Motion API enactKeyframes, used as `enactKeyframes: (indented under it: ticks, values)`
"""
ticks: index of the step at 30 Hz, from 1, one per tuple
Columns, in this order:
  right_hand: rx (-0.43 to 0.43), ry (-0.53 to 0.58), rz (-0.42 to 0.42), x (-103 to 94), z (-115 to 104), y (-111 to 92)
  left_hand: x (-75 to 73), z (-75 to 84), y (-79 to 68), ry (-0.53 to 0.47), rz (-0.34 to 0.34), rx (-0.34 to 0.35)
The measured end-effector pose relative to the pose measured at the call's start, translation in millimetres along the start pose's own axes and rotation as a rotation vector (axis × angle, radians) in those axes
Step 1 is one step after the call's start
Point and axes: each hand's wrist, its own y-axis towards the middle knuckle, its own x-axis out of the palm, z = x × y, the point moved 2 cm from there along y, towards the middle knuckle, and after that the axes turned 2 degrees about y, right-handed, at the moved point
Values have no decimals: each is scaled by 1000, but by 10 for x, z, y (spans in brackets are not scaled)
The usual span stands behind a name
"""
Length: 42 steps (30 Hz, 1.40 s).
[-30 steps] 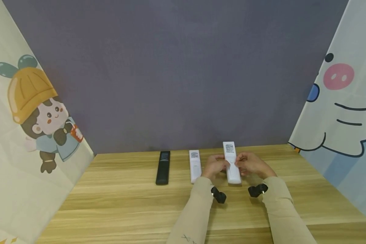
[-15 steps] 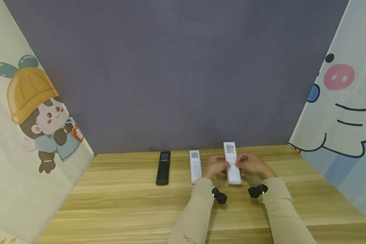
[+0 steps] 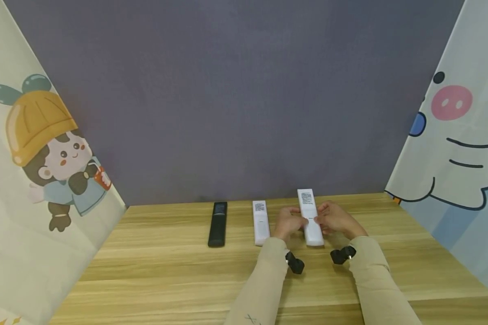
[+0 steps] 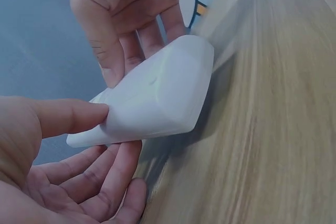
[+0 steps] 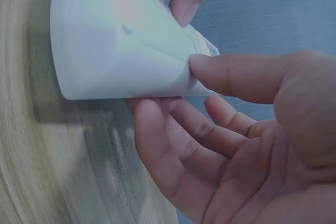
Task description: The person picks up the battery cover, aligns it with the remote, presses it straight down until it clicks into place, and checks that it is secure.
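Note:
A white remote control (image 3: 307, 205), back side up with a printed label at its far end, is held just over the table between both hands. My left hand (image 3: 288, 222) pinches its left edge, thumb on top and fingers beneath. On the opposite edge my right hand (image 3: 337, 220) grips it the same way. Both thumbs press near the small line across the back; the wrist views show the white casing (image 4: 168, 87) tilted above the wood, with fingers curled under it. Left of the hands lies a second white remote (image 3: 261, 225), also label side up.
A black remote (image 3: 217, 225) lies farther left on the wooden table (image 3: 166, 280). A dark grey panel (image 3: 244, 99) stands along the table's far edge. Cartoon-printed cloths hang at the left (image 3: 8, 216) and right (image 3: 471, 45).
The near end of the held white remote has shifted slightly right, and the left forearm has moved a little the same way. Both hands keep their hold; the other remotes lie where they were.

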Motion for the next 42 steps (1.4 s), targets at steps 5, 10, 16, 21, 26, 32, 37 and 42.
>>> enactKeyframes:
  ticks: [5, 10, 16, 21, 26, 32, 37, 42]
  values:
    - [-11, -14, 5, 3, -12, 4, 3, 0, 10, 72, 34, 17]
    - [-14, -15, 11, 4, -12, 17, -6, 20, -11, 130, 59, 45]
    - [-2, -13, 14, 24, -13, 14, -18, 35, -36, 178, 25, 62]
    - [-10, -27, 17, 28, -18, 15, -19, 58, -56, 203, -9, 56]
    - [-24, -31, 3, 33, 8, 27, -7, 56, -55, 248, -22, 90]
    - [-22, -28, -17, 36, 56, 48, 6, 45, -52, 331, -16, 127]
    - [9, -47, -24, 49, 77, 59, 10, 50, -70, 426, 12, 154]
    - [34, -69, -22, 56, 69, 36, 26, 32, -68, 434, 17, 145]
